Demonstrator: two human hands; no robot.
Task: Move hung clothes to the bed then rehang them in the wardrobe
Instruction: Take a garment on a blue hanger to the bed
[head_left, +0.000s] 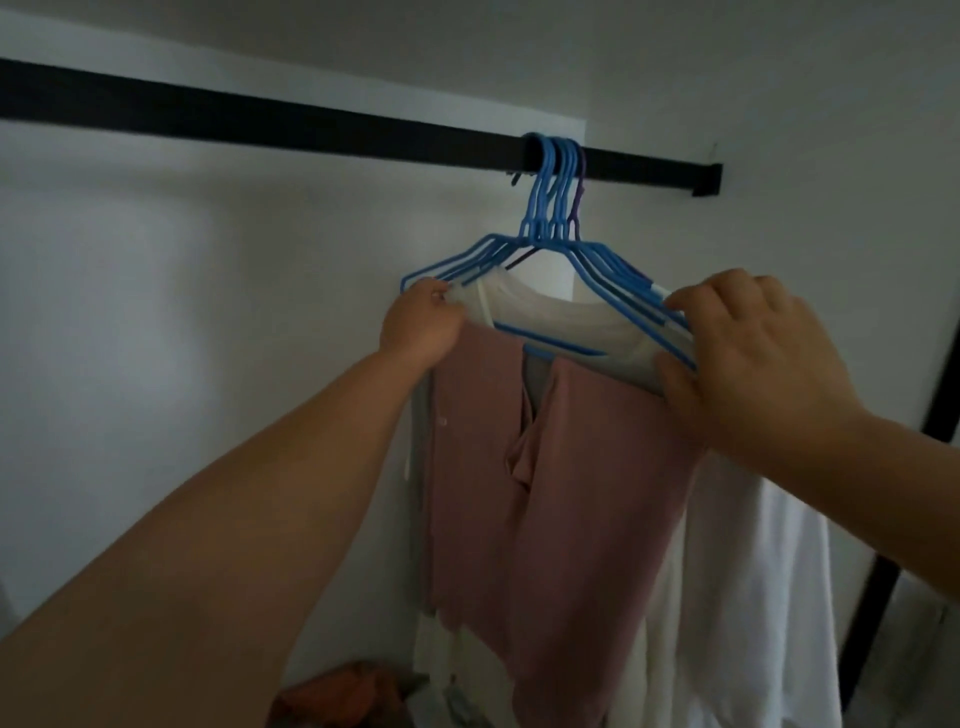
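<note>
both arms were raised toward the black rail (311, 132), where a bunch of blue hangers (553, 208) hung by their hooks, packed close together. the left hand (421, 327) was pinched on the left ends of the hangers and the white garment (561, 317) there. the right hand (753, 364) was clamped over the right ends, thumb underneath. a pink shirt (561, 493) hung in front, below the hangers, with more white cloth (769, 597) to its right against the pale wall (156, 312).

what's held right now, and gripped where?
Both hands hold the bunch of blue hangers, hooks on the black rail: left hand at the left shoulder ends, right hand at the right.
</note>
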